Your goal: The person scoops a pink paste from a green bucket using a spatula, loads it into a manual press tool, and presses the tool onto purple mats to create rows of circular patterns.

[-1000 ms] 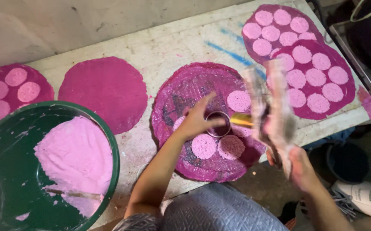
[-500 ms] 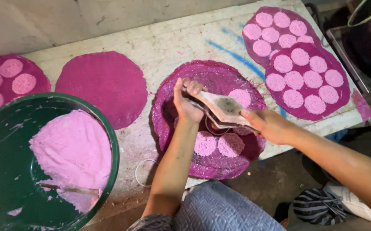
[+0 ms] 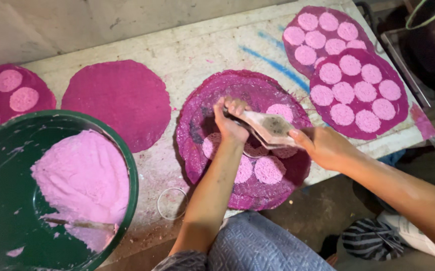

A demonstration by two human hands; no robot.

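Pale tabletop (image 3: 187, 55), flat scraper (image 3: 270, 126) in right hand (image 3: 323, 146) grip, left hand (image 3: 230, 123) touching

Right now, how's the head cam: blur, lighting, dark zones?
Head view: sharp on the left hand and right hand holding the flat scraper, no motion blur there; table evenly lit, pink discs crisp; green basin interior dim; right edge and floor fall into shadow; mild wide-angle bend at the edges.

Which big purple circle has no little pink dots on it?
The plain magenta round sheet, just beyond the green bowl. Its surface is bare, while every other sheet, like the one under the hands, carries pale pink discs.
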